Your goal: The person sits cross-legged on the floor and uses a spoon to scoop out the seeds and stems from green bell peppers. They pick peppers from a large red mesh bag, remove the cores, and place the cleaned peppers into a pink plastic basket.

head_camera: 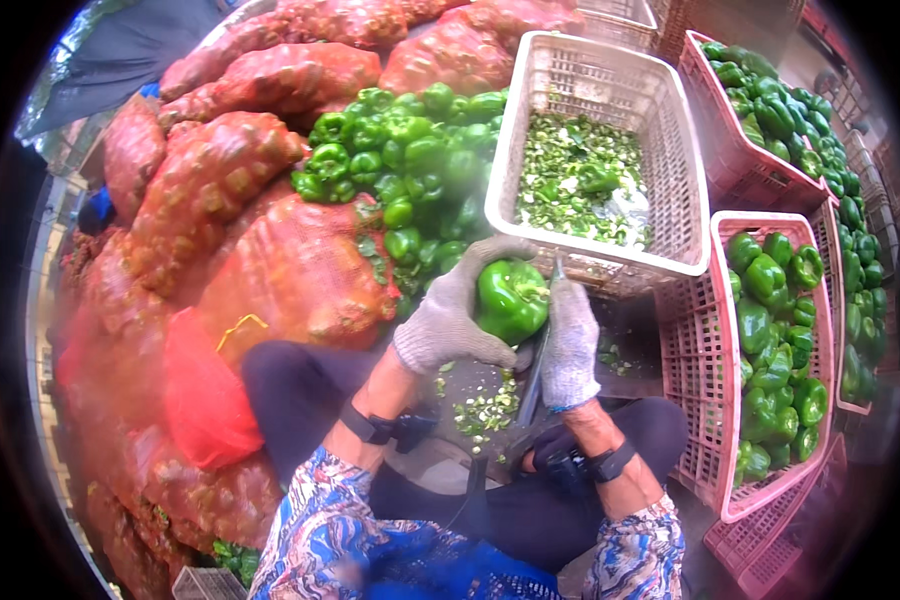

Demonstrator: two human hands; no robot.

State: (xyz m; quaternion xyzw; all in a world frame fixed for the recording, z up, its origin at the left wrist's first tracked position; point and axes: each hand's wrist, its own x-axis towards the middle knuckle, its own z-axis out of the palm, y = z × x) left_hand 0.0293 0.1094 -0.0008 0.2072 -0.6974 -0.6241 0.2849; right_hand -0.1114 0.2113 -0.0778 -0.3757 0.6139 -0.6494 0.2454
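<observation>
My left hand (450,307), in a grey knit glove, is wrapped around a green bell pepper (511,304) with its stem end turned to the right. Close against the pepper's right side is my right hand (572,337), also gloved. It grips a knife (532,386); part of the tool shows below the hand and a metal tip sticks out above it. Just beyond both hands stands a white plastic crate (499,214), tilted in view, with cut green stem pieces (581,176) over its bottom.
Loose green peppers (412,150) are heaped beyond my left hand. Red mesh sacks (285,262) fill the left side. At right, a pink crate (722,450) holds green peppers, with more filled crates (742,142) behind it. Green scraps (487,409) lie on the ground between my legs.
</observation>
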